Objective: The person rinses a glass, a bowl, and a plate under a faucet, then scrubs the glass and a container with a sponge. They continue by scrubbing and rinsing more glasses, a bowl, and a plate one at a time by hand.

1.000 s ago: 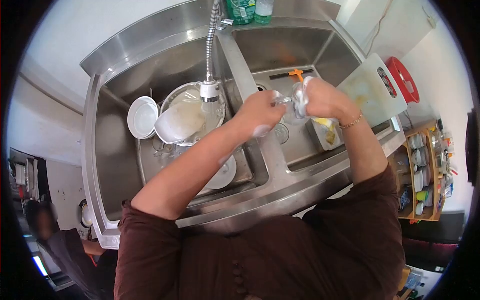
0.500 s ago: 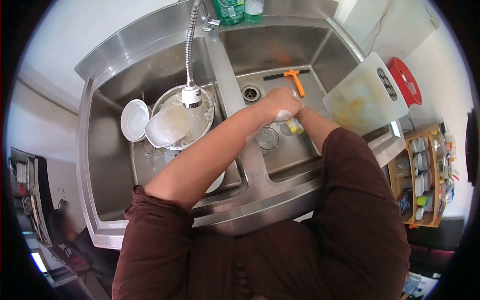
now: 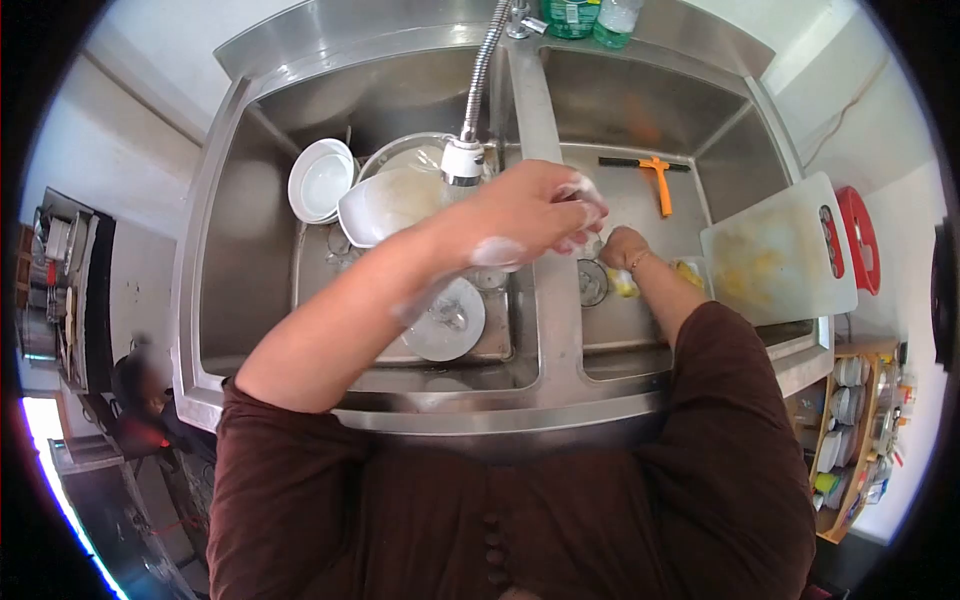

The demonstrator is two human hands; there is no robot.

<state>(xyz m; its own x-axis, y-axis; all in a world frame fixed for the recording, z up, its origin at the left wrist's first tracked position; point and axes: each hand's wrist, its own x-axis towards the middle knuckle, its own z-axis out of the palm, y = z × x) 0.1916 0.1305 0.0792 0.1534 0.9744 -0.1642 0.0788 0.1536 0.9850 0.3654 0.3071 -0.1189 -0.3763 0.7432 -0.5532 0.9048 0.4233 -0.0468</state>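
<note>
My left hand is raised over the divider between the two basins, its fingers curled and streaked with white suds. What it holds, if anything, is hidden. Low in the right basin, my right hand is closed, with a yellow sponge showing at its underside. Just left of the sponge, a clear drinking glass rests on the basin floor. An orange squeegee with a black blade lies farther back.
The left basin holds a white bowl, a larger white dish and a white plate. A hose tap hangs over it. A stained cutting board leans at right beside a red plastic item. Soap bottles stand behind.
My hands, together over the right basin before, are now apart. The left has moved left to the divider; the right stays low near the glass. The camera view has shifted.
</note>
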